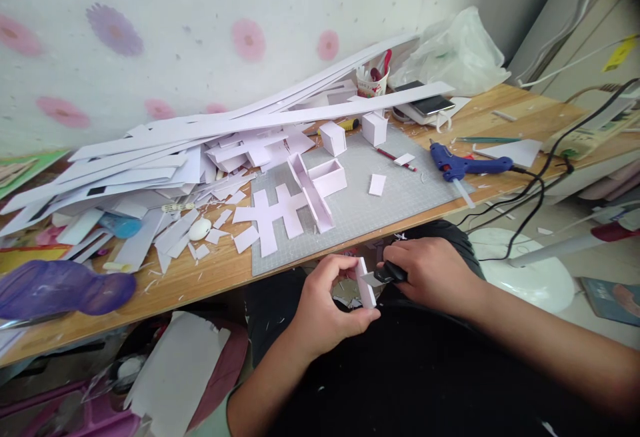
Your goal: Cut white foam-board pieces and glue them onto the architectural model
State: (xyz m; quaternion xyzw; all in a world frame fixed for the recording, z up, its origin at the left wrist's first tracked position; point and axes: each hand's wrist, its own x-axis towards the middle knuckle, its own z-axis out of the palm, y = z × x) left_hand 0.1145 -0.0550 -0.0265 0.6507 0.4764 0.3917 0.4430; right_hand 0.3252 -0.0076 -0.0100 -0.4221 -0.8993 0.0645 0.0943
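Note:
Over my lap, my left hand (327, 304) pinches a small white foam board piece (366, 284) by its two ends, thumb below and fingers above. My right hand (433, 267) is wrapped round the black handle of a utility knife (391, 273). Its blade meets the face of the piece; how deep it goes I cannot tell. On the grey cutting mat (380, 190) above my hands lie a flat white cut-out (280, 210), a long white trough (311, 194) with an open box (327, 177) against it, and a loose white rectangle (377, 184).
A blue glue gun (463, 162) lies at the mat's right edge, its cord trailing right. Two white boxes (333, 138) and a pencil (397, 159) are on the mat. Long white strips (240, 117) and scraps pile up left. A purple bottle-like object (70, 287) lies front left.

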